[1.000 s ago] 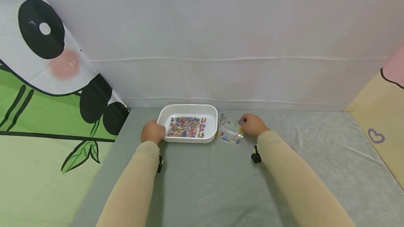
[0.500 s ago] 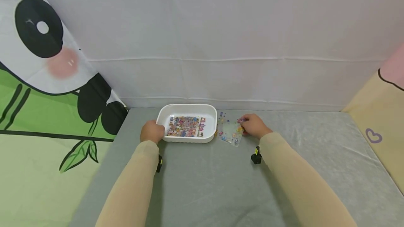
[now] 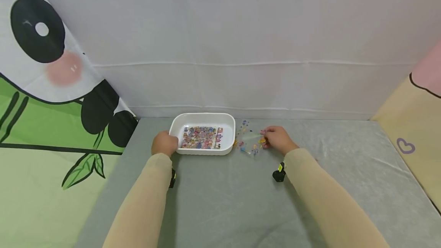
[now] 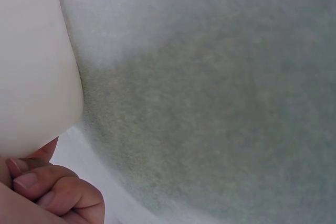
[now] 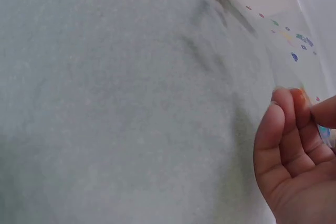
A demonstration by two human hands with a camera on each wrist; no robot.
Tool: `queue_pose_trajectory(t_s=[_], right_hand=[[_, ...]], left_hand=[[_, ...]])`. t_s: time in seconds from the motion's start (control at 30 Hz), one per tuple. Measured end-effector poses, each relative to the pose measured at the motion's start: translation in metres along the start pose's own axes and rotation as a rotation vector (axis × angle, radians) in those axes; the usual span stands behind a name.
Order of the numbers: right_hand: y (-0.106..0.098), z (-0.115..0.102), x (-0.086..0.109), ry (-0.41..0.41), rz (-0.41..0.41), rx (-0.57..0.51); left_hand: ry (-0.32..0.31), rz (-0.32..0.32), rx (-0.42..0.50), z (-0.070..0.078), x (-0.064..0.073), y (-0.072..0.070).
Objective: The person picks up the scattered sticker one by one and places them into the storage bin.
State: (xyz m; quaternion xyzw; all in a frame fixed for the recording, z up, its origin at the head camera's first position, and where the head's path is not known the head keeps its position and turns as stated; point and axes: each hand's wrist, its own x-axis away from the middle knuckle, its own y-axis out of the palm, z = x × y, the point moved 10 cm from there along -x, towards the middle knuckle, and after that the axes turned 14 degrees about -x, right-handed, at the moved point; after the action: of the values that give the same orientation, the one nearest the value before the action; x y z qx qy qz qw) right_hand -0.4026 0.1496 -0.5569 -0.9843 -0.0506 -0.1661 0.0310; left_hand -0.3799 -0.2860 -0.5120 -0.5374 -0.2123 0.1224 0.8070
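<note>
A white plastic tray stands near the back of the table. My left hand grips its left end; in the left wrist view the fingers curl beside the tray wall. Lying in the tray are clear pieces covered in small colourful figures. To the right of the tray is a see-through plastic sheet or bag with scattered coloured prints. My right hand pinches its right edge between thumb and fingers. The right wrist view shows the clear plastic reaching beyond the fingertips.
Grey cloth covers the table. A pale fabric wall rises right behind the tray. Cartoon-printed cloth hangs at the left, and a cream panel stands at the right. Small black devices sit at the wrists.
The clear plastic has shifted and tilted slightly in my right hand's pinch. My left hand keeps its hold on the tray. The head view has turned a little.
</note>
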Motion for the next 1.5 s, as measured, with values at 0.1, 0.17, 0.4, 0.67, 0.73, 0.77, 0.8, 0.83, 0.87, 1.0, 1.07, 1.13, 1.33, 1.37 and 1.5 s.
queue_pose_trajectory(t_s=[0.1,0.17,0.4,0.67,0.73,0.77,0.8,0.83,0.87,1.0,1.07,1.13,1.33,1.37,1.5], right_hand=[[-0.005,0.000,0.004,0.007,0.027,-0.001],[-0.009,0.000,0.005,-0.008,0.043,0.021],[-0.028,-0.002,0.008,-0.047,0.117,-0.001],[-0.035,0.000,0.009,-0.004,0.172,-0.229],[-0.033,-0.001,0.009,-0.002,0.177,-0.267],[-0.033,-0.002,0.009,-0.003,0.180,-0.282],[-0.031,-0.003,0.009,-0.006,0.179,-0.301],[-0.030,-0.005,0.009,-0.008,0.181,-0.319],[-0.028,-0.006,0.009,-0.014,0.180,-0.338],[-0.019,-0.012,0.008,-0.036,0.171,-0.403],[-0.014,-0.016,0.009,-0.042,0.164,-0.412],[-0.009,-0.020,0.010,-0.043,0.157,-0.405],[0.007,-0.025,0.009,-0.044,0.149,-0.388],[0.010,-0.025,0.009,-0.051,0.147,-0.390],[0.020,-0.027,0.010,-0.073,0.143,-0.373]], left_hand=[[-0.002,0.000,-0.004,-0.001,-0.001,-0.001],[0.001,-0.002,-0.007,-0.001,-0.001,-0.001],[0.000,-0.011,0.014,0.000,0.001,0.000],[-0.013,-0.009,0.015,-0.002,0.000,0.001],[-0.016,-0.007,0.014,-0.003,0.000,0.002],[-0.015,-0.006,0.014,-0.003,0.000,0.002],[-0.015,-0.005,0.013,-0.003,0.000,0.002],[-0.011,-0.003,0.011,-0.003,-0.001,0.002],[-0.008,0.000,0.008,-0.002,-0.001,0.002],[0.005,0.009,-0.004,-0.001,-0.002,0.001],[0.007,0.010,-0.005,0.000,-0.002,0.001],[0.007,0.007,-0.001,0.000,-0.002,0.002],[0.001,0.001,0.003,-0.003,-0.004,0.005],[0.001,0.001,0.001,-0.003,-0.005,0.005],[0.005,0.005,0.000,-0.003,-0.007,0.004]])
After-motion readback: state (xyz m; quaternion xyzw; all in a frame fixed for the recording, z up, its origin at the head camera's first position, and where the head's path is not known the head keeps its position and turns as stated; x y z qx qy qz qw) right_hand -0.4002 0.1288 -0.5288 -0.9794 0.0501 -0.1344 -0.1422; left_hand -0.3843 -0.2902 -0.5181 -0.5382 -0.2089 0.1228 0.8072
